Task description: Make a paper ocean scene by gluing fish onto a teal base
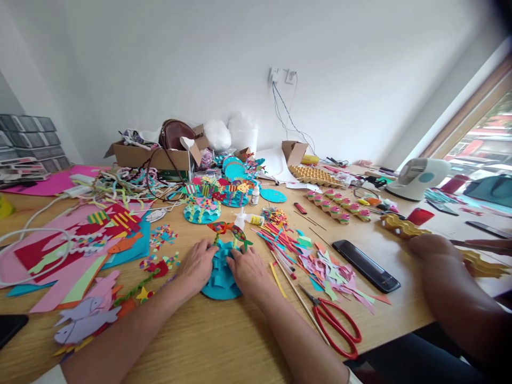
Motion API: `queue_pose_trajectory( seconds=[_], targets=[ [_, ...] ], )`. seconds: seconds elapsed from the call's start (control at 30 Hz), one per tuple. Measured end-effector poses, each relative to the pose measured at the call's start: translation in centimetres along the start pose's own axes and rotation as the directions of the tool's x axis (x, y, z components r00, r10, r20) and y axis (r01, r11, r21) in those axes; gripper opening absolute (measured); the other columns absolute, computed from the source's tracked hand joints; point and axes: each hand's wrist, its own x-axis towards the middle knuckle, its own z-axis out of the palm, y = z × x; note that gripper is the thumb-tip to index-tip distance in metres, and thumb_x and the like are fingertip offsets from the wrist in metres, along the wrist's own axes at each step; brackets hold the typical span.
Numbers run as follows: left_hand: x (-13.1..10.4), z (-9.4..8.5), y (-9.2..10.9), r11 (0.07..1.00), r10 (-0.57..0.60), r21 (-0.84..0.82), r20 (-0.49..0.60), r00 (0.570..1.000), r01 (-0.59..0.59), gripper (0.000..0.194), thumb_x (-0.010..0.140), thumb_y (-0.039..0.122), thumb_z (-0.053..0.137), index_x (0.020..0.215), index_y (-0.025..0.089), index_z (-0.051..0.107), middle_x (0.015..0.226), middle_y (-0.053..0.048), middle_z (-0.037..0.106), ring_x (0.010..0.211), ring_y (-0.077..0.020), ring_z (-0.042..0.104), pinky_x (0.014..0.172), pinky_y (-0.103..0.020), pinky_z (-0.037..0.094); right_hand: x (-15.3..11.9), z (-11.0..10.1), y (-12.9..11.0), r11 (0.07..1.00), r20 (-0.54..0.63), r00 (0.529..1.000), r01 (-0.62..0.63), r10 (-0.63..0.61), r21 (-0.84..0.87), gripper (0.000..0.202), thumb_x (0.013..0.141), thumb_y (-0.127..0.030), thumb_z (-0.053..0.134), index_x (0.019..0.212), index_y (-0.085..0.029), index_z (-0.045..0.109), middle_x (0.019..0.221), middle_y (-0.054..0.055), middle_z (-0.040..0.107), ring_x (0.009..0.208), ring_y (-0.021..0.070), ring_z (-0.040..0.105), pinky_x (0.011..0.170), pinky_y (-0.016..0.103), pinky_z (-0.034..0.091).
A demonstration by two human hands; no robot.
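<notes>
A blue paper craft [222,274] with a round base and curled paper waves stands on the table in front of me. Paper fish [240,233], one orange and one dark green, rise from its top on green stems. My left hand [199,265] grips its left side, fingertips near the wave strips. On the opposite side my right hand [248,269] holds it too, thumb and fingers against the blue paper. Just behind it a white glue bottle [254,219] lies on its side. A similar finished-looking blue craft [202,213] with striped fish stands farther back.
Red-handled scissors [334,325], a wooden stick and a black phone [366,265] lie to my right, near paper scraps [330,274]. Coloured sheets and paper fish [86,322] cover the left. At far right, a co-worker's hand [432,248] is by a yellow egg-carton strip [404,226].
</notes>
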Motion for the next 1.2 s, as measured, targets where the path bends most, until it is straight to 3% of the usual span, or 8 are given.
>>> queue_pose_trajectory(
  seconds=[1.2],
  targets=[
    [0.06, 0.07, -0.43, 0.999, 0.018, -0.047, -0.002, 1.000, -0.018, 0.048, 0.077, 0.004, 0.038, 0.119, 0.017, 0.057, 0.122, -0.009, 0.051, 0.115, -0.0184, 0.047, 0.099, -0.026, 0.035, 0.29, 0.49, 0.09, 1.000, 0.003, 1.000, -0.016, 0.016, 0.008, 0.036, 0.092, -0.042, 0.034, 0.103, -0.022, 0.062, 0.110, 0.012, 0.060, 0.107, 0.0277, 0.051, 0.085, 0.038, 0.040]
  ],
)
